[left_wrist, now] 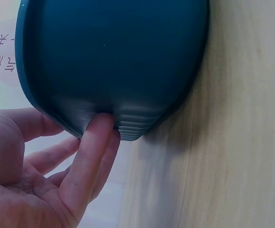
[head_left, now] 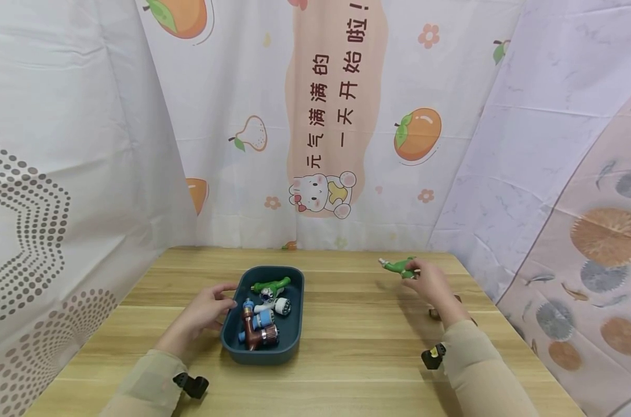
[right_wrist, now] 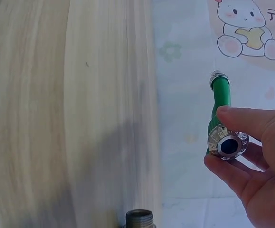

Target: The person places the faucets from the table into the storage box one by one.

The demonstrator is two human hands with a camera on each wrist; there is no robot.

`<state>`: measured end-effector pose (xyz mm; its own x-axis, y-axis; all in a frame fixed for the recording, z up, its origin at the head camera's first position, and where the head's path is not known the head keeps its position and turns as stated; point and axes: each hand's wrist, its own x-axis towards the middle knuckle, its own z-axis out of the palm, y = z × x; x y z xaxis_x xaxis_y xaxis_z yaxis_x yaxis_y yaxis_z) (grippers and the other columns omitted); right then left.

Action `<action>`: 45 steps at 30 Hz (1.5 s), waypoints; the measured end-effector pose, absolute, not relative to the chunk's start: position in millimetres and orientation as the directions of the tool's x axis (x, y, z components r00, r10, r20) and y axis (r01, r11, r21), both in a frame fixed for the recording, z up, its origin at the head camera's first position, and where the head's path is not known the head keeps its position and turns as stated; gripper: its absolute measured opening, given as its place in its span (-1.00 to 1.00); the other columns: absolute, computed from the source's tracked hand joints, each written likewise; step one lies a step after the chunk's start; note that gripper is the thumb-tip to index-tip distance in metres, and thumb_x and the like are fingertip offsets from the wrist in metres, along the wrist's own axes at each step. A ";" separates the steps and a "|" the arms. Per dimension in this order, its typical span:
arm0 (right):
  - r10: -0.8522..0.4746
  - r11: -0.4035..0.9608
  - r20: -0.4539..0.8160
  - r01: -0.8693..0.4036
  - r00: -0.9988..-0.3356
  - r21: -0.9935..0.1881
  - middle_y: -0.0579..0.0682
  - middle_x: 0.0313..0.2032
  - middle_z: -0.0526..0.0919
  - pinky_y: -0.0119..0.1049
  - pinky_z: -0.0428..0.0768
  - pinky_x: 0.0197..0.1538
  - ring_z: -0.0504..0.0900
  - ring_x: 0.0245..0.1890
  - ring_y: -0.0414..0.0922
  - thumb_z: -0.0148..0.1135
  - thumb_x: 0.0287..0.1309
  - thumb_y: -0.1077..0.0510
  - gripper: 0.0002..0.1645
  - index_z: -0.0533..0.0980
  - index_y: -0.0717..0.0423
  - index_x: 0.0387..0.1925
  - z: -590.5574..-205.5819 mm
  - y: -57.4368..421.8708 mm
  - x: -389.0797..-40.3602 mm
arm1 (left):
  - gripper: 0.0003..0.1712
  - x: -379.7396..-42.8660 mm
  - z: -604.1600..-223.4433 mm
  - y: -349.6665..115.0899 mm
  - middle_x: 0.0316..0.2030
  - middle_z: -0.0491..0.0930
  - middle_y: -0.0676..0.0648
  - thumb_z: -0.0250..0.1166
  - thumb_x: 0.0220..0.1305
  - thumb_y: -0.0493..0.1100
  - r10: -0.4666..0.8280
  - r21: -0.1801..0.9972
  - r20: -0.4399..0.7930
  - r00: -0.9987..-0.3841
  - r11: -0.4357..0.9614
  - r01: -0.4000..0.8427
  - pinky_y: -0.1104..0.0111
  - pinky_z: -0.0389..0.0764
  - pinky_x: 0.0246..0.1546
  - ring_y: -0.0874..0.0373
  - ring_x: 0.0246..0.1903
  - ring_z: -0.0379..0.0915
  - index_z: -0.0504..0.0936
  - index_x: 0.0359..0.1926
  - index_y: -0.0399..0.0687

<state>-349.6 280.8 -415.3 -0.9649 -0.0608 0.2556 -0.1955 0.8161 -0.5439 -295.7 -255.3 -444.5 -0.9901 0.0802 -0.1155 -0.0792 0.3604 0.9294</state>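
In the head view, my right hand (head_left: 427, 282) pinches a green pipe-shaped fitting (head_left: 397, 266) above the back right of the table. The right wrist view shows its silver ring (right_wrist: 228, 142) with a dark round hole, and a ridged metal tip at the far end. Thumb and fingers close on it from both sides. My left hand (head_left: 208, 311) holds the near-left wall of a dark teal bin (head_left: 263, 357), thumb at the rim and fingertips against the outer wall. Inside lie another green fitting (head_left: 271, 285), a white one (head_left: 282, 306), a blue one (head_left: 263, 318) and a brown one (head_left: 251, 331).
A brown piece with a metal end (head_left: 435, 314) lies on the wooden table (head_left: 346, 347), partly behind my right forearm. Its threaded end (right_wrist: 139, 219) shows in the right wrist view. Printed curtains (head_left: 242, 191) stand behind the table and along both sides.
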 end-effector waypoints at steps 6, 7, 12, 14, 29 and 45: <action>-0.077 0.804 0.273 -0.222 -0.959 -0.552 0.21 -0.05 0.67 0.04 0.64 -0.03 0.65 0.01 0.19 0.48 0.19 0.18 -0.66 0.58 0.20 -0.05 -413.9 273.2 -350.2 | -0.42 -295.2 -444.1 -255.3 0.02 0.51 -0.30 0.19 0.44 -0.26 0.078 0.929 -0.119 -0.990 0.361 -0.083 0.07 0.73 -0.37 -0.12 -0.13 0.54 0.38 0.45 -0.13; -0.079 0.804 0.277 -0.226 -0.958 -0.550 0.21 -0.06 0.67 0.04 0.64 -0.03 0.65 0.01 0.19 0.48 0.18 0.18 -0.66 0.58 0.20 -0.06 -413.7 271.8 -350.3 | -0.41 -295.2 -444.1 -255.3 0.02 0.51 -0.30 0.18 0.44 -0.26 0.079 0.929 -0.120 -0.990 0.360 -0.083 0.07 0.73 -0.37 -0.12 -0.13 0.54 0.38 0.45 -0.13; -0.095 0.809 0.289 -0.243 -0.953 -0.535 0.20 -0.06 0.68 0.06 0.63 -0.03 0.65 0.00 0.19 0.49 0.17 0.17 -0.66 0.59 0.20 -0.07 -412.4 264.6 -351.3 | -0.41 -295.5 -443.5 -255.4 0.02 0.52 -0.29 0.19 0.44 -0.26 0.081 0.929 -0.120 -0.989 0.362 -0.083 0.07 0.73 -0.38 -0.11 -0.13 0.53 0.37 0.45 -0.13; -0.101 0.809 0.291 -0.249 -0.951 -0.532 0.19 -0.06 0.68 0.05 0.63 -0.03 0.65 0.00 0.19 0.49 0.17 0.16 -0.66 0.60 0.19 -0.07 -412.0 261.9 -351.7 | -0.40 -295.7 -443.2 -255.4 0.02 0.51 -0.29 0.20 0.43 -0.25 0.083 0.928 -0.119 -0.989 0.364 -0.081 0.07 0.73 -0.39 -0.11 -0.13 0.53 0.37 0.45 -0.13; -0.143 0.784 0.297 -0.291 -0.944 -0.548 0.19 -0.04 0.69 0.02 0.66 -0.02 0.67 0.01 0.16 0.49 0.17 0.14 -0.65 0.61 0.15 -0.05 -408.3 236.5 -350.8 | -0.41 -295.4 -444.4 -255.5 0.02 0.52 -0.29 0.19 0.44 -0.25 0.079 0.929 -0.121 -0.990 0.359 -0.085 0.07 0.73 -0.38 -0.11 -0.15 0.55 0.37 0.45 -0.12; -0.207 0.759 0.321 -0.358 -0.924 -0.543 0.04 -0.15 0.70 -0.03 0.67 -0.04 0.70 -0.04 0.08 0.53 0.11 0.17 -0.68 0.61 0.12 -0.12 -404.8 205.4 -348.8 | -0.41 -295.5 -443.9 -255.8 0.02 0.53 -0.29 0.19 0.45 -0.24 0.088 0.928 -0.113 -0.990 0.364 -0.073 0.07 0.72 -0.39 -0.10 -0.16 0.56 0.37 0.45 -0.12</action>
<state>-348.8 205.4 -404.8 -0.9242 -0.2066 0.3211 -0.3584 0.7594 -0.5430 -295.5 -255.8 -443.9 -0.9897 0.0884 -0.1127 -0.0732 0.3640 0.9285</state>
